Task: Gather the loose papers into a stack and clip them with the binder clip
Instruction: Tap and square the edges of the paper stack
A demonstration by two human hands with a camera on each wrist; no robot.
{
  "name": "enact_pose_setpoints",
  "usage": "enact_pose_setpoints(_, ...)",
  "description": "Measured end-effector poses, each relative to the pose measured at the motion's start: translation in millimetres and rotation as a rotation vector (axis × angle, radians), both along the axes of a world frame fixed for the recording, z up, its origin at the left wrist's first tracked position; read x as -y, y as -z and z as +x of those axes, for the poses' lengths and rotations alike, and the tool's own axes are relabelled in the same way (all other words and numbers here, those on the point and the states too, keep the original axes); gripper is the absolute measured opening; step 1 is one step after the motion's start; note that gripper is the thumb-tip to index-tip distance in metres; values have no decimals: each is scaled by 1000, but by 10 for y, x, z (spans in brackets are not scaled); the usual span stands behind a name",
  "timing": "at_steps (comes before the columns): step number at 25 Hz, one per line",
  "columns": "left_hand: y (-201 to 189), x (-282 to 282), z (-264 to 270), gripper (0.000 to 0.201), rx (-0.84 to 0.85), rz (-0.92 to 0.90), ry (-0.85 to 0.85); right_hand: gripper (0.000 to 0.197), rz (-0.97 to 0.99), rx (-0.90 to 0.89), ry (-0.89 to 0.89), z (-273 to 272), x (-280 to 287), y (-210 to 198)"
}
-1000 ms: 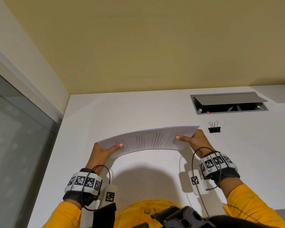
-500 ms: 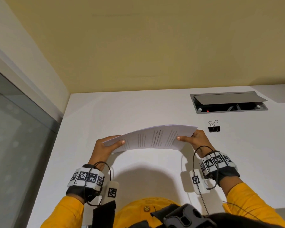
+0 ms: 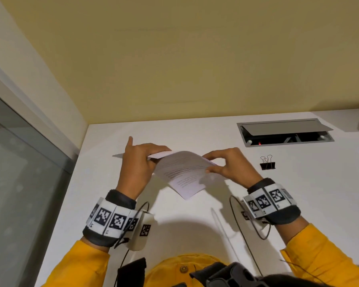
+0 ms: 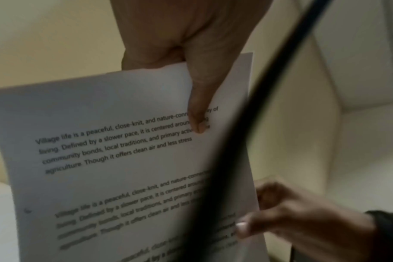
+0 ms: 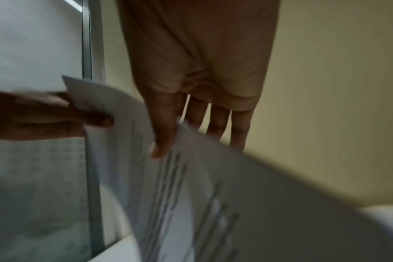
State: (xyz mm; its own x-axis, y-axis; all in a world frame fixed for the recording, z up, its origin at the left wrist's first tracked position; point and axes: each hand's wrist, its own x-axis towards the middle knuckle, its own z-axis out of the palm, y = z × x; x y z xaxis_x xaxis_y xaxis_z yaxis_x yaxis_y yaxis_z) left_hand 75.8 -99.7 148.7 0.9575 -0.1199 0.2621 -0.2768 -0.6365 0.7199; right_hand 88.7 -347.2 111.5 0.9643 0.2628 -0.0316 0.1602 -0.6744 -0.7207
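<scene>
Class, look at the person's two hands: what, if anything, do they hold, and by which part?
Both hold the papers, lifted off the desk: left hand pinches one side edge, right hand the opposite one.

- We now hold the papers point(image 3: 180, 172) turned, one corner hanging toward us, farther from the binder clip point(image 3: 267, 165).
- Our left hand point(image 3: 138, 165) grips their far edge; our right hand point(image 3: 229, 165) pinches beside it.

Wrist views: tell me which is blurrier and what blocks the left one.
Right wrist: heavy motion blur, text on the papers unreadable. Left wrist: softer blur, text mostly readable, but a dark out-of-focus cable crosses the papers diagonally.
</scene>
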Motion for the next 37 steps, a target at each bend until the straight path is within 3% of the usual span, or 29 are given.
enact_pose_setpoints(3, -73, 69, -16, 41, 85, 62, 34, 10, 61, -17, 115, 31, -187, 118)
enact_pose_setpoints(6, -41, 72, -50, 48, 213, 83, -75, 5, 207, -100, 250, 49, -151, 228)
enact_pose_setpoints(9, 143, -42, -106, 78, 157, -99, -308, 23, 434, -176, 328, 3, -25, 293)
enact_pose_setpoints(11, 333, -106, -133, 85, 22, -312, -424, 22, 583, -179, 353, -54, 25, 333)
enact_pose_setpoints(14, 561, -130, -145, 61, -213, -676, -341, 17, 699, -182, 375, -92, 54, 409)
enact_pose_setpoints(17, 703, -136, -155, 26, -234, -696, -281, 18, 705, -206, 360, -105, 57, 499)
enact_pose_setpoints(23, 807, -131, -170, 23, -244, -750, -295, 26, 718, -216, 410, -94, 49, 621)
enact_pose_setpoints(27, 920, -156, -163, 22, -302, -674, -299, 23, 694, -233, 422, -101, 57, 716)
enact_pose_setpoints(32, 964, -150, -169, 30, -351, -709, -264, 23, 681, -224, 443, -94, 67, 739)
enact_pose_setpoints(37, 1007, -148, -149, 22, -359, -647, -252, 25, 638, -238, 429, -74, 105, 824)
